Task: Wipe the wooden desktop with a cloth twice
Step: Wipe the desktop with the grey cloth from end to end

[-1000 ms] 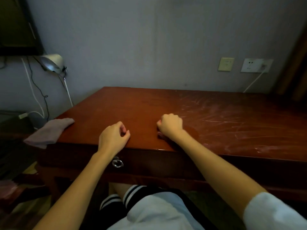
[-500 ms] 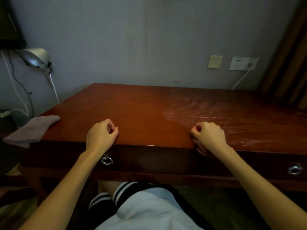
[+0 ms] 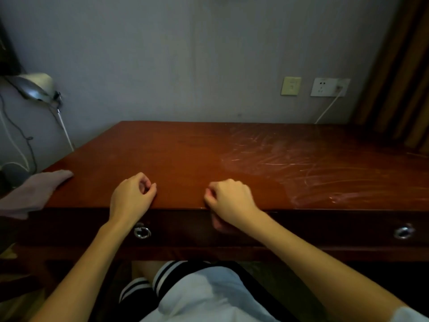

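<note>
Red-brown wood makes up the surface (image 3: 185,159) in front of you, glossy on the left half and smeared with pale streaks across the right. Pinkish-grey and limp, the cloth (image 3: 34,194) lies at the near left corner, one end on the wood and the rest sagging over the edge. How far it hangs is cut off at the left of the view. It should be light and soft, likely to bunch and to slide on the polish, so gather a thick fold from the part lying on the wood and press it flat under your palm. Your left grip (image 3: 132,196) rests at the front edge, well apart from the cloth, fingers curled in with nothing in them. Your right grip (image 3: 232,203) is curled at the same edge. A pink blur beneath it may be a reflection in the drawer front (image 3: 301,228) or something held, and I cannot tell which.
</note>
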`<control>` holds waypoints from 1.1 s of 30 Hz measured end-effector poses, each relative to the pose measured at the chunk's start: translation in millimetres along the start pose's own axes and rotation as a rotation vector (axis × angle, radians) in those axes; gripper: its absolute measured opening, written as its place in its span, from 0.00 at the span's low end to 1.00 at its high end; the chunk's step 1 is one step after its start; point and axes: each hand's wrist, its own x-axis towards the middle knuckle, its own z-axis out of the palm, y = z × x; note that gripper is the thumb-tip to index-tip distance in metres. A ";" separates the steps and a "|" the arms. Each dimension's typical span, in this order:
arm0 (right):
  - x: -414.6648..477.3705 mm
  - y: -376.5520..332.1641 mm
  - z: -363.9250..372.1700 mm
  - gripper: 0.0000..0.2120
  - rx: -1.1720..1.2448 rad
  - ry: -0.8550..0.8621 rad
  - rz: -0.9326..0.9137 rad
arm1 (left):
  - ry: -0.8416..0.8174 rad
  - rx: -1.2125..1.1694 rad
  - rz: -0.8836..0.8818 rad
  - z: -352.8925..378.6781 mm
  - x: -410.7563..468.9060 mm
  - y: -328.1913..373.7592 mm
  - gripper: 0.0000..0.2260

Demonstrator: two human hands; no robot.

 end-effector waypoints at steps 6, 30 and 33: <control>10.5 105.7 -16.7 0.14 -0.120 -0.026 0.284 | 0.004 0.024 -0.008 1.6 0.7 4.1 0.09; 99.2 144.3 7.4 0.17 -0.160 -0.044 0.347 | -0.237 0.178 0.126 37.4 59.8 56.8 0.10; 147.9 133.8 27.0 0.17 -0.168 -0.031 0.365 | -0.273 0.171 0.154 50.2 72.9 60.2 0.09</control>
